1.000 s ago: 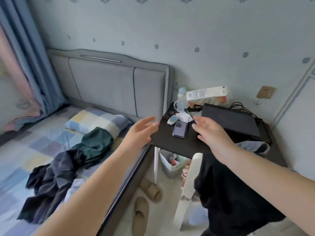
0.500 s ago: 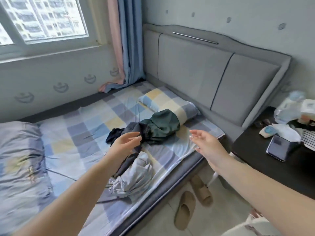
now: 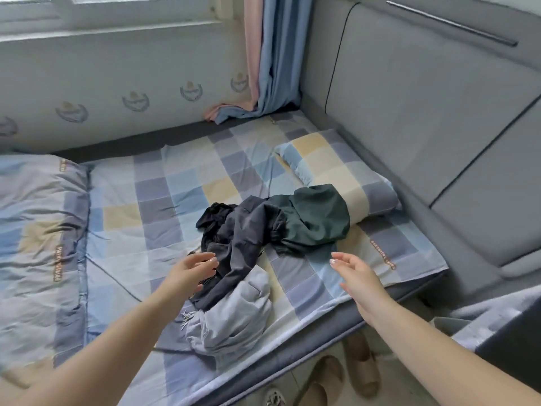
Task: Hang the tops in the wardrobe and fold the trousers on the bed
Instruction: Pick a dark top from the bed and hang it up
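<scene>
Two hands are out over the bed (image 3: 181,189) here, both reaching toward the heap of clothes in the middle of the frame. The left hand (image 3: 191,272), lower centre-left, has its fingers loosely extended and slightly bent, holding nothing, its fingertips at the edge of the dark navy garment (image 3: 243,238); whether they touch the cloth is hard to tell. The right hand (image 3: 355,276), lower centre-right, is spread open and relaxed, empty, hovering above the checked sheet just right of the pile and clear of it.

The pile itself: a dark green garment (image 3: 316,218) lies at the upper right of the heap, draped partly over the near end of the checked pillow (image 3: 336,162). The navy piece is crumpled at centre, tangled against the green one. A pale lilac-grey garment (image 3: 234,317) with a frayed fringe lies bunched at the lower end, touching the navy cloth, near the bed's edge.

Left of frame, a folded quilt (image 3: 38,230). Upper right, the grey padded headboard (image 3: 424,98). Upper centre, pink and blue curtains (image 3: 269,60). Bottom right, beige slippers (image 3: 342,379) on the floor.
</scene>
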